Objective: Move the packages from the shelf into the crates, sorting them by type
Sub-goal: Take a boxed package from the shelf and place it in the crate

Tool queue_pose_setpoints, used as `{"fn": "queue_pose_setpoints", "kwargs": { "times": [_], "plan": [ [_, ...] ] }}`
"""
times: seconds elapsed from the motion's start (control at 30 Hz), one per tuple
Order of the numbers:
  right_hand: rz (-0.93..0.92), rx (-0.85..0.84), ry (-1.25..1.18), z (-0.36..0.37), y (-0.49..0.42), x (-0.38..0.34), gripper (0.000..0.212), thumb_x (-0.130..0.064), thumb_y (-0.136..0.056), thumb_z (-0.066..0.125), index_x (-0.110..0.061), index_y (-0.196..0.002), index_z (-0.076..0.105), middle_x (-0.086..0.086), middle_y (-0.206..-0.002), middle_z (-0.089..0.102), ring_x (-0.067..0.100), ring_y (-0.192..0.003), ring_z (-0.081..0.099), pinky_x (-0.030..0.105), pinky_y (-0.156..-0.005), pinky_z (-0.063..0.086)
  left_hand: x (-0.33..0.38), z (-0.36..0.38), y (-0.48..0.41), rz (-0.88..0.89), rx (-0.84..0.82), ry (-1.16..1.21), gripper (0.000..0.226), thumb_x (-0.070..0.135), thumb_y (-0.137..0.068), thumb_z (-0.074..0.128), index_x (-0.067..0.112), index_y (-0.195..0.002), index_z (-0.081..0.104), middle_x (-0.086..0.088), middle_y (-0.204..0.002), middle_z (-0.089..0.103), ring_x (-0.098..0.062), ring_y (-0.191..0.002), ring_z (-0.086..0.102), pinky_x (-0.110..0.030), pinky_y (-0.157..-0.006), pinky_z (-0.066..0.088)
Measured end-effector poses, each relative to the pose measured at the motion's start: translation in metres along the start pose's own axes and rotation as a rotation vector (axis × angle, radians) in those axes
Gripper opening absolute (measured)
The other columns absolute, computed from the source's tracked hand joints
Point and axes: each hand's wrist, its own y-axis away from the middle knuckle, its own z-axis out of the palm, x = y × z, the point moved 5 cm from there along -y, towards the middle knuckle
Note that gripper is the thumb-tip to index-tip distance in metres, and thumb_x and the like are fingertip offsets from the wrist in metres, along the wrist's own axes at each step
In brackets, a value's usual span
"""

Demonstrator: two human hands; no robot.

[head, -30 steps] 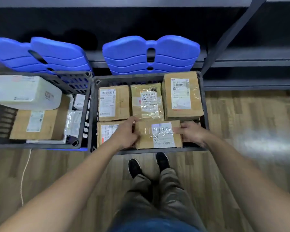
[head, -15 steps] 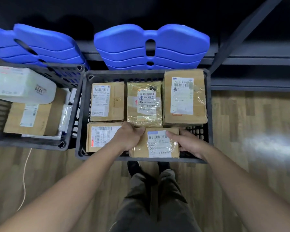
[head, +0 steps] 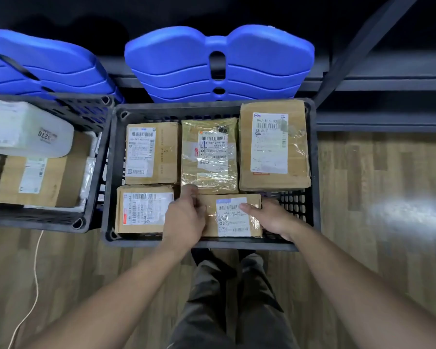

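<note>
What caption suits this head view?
Left hand and right hand grip a small cardboard package at the front of the black crate.

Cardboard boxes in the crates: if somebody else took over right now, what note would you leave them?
Left hand and right hand grip the ends of a small cardboard box, low in the front of the right crate.
Done: four other cardboard boxes lie in that crate; the left crate holds a white package and a flat box.
Left: let go of this box, then fetch more; no packages show on the shelf.
</note>
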Motion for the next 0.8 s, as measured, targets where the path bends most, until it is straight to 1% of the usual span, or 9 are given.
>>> {"fn": "queue_pose_setpoints", "kwargs": {
  "times": [0.07,0.17,0.3,0.37,0.43,0.5,0.67,0.73,0.8],
  "plan": [
    [0.035,0.04,0.1,0.004,-0.008,0.005,0.071,-0.07,-0.097,0.054,-0.015,-0.142,0.058,-0.001,-0.141,0.059,0.02,-0.127,0.055,0.033,-0.102,0.043,0.003,0.007,0.01,0.083,-0.113,-0.289,0.054,0.012,-0.098,0.061,0.012,-0.147,0.04,-0.012,-0.13,0.06,-0.035,-0.107,0.066,-0.038,-0.083,0.051],
    [0.076,0.05,0.221,0.008,-0.016,0.008,0.091,-0.086,-0.087,0.046,-0.01,-0.137,0.055,0.002,-0.129,0.059,0.022,-0.114,0.056,0.036,-0.094,0.047,0.001,0.007,0.019,0.214,-0.221,-0.719,0.069,0.024,-0.106,0.053,0.013,-0.162,0.015,-0.015,-0.153,0.035,-0.032,-0.129,0.054,-0.035,-0.102,0.048],
    [0.071,0.088,0.289,0.014,-0.024,0.006,0.082,-0.082,-0.092,0.045,-0.012,-0.133,0.061,0.006,-0.115,0.069,0.023,-0.101,0.065,0.038,-0.093,0.054,0.001,0.008,0.015,0.333,-0.271,-0.887,0.037,0.032,-0.107,0.051,0.012,-0.139,0.054,-0.014,-0.146,0.043,-0.027,-0.13,0.044,-0.028,-0.106,0.041],
    [0.093,0.094,0.339,0.02,-0.028,0.005,0.075,-0.074,-0.098,0.045,-0.006,-0.125,0.062,0.005,-0.093,0.068,0.019,-0.082,0.062,0.034,-0.075,0.049,-0.006,0.016,0.008,0.343,-0.361,-0.887,0.035,0.036,-0.109,0.045,0.012,-0.13,0.06,-0.011,-0.146,0.05,-0.024,-0.131,0.047,-0.03,-0.11,0.039],
    [0.127,0.095,0.367,0.023,-0.029,0.0,0.071,-0.07,-0.101,0.043,-0.001,-0.115,0.06,0.003,-0.078,0.058,0.017,-0.069,0.053,0.033,-0.061,0.038,-0.008,0.019,0.0,0.304,-0.435,-0.806,0.039,0.033,-0.11,0.042,0.008,-0.135,0.058,-0.014,-0.157,0.042,-0.028,-0.132,0.052,-0.037,-0.109,0.045],
    [0.143,0.081,0.368,0.024,-0.032,-0.002,0.071,-0.067,-0.103,0.042,0.0,-0.123,0.058,0.006,-0.084,0.06,0.019,-0.075,0.053,0.033,-0.063,0.037,-0.006,0.024,-0.006,0.28,-0.519,-0.77,0.044,0.033,-0.111,0.04,0.004,-0.142,0.051,-0.018,-0.166,0.028,-0.034,-0.134,0.052,-0.042,-0.106,0.048],
    [0.146,0.056,0.328,0.024,-0.038,0.002,0.076,-0.069,-0.102,0.043,-0.003,-0.138,0.057,0.012,-0.123,0.066,0.029,-0.109,0.062,0.035,-0.084,0.045,0.0,0.035,-0.009,0.262,-0.563,-0.829,0.056,0.027,-0.112,0.034,0.002,-0.161,0.022,-0.026,-0.171,0.013,-0.038,-0.156,0.023,-0.039,-0.12,0.031],
    [0.142,0.069,0.301,0.024,-0.036,0.001,0.077,-0.067,-0.102,0.045,-0.003,-0.143,0.053,0.013,-0.136,0.061,0.031,-0.12,0.06,0.036,-0.09,0.045,-0.005,0.035,-0.008,0.262,-0.569,-0.864,0.056,0.023,-0.112,0.035,0.001,-0.161,0.022,-0.023,-0.173,0.005,-0.037,-0.16,0.013,-0.041,-0.122,0.03],
    [0.123,0.086,0.28,0.019,-0.039,0.003,0.067,-0.061,-0.104,0.05,-0.002,-0.135,0.058,0.012,-0.131,0.065,0.03,-0.115,0.062,0.037,-0.095,0.049,-0.013,0.033,-0.011,0.265,-0.584,-0.858,0.053,0.019,-0.11,0.037,0.002,-0.16,0.027,-0.019,-0.174,0.003,-0.036,-0.161,0.011,-0.043,-0.122,0.032]
  ]
}}
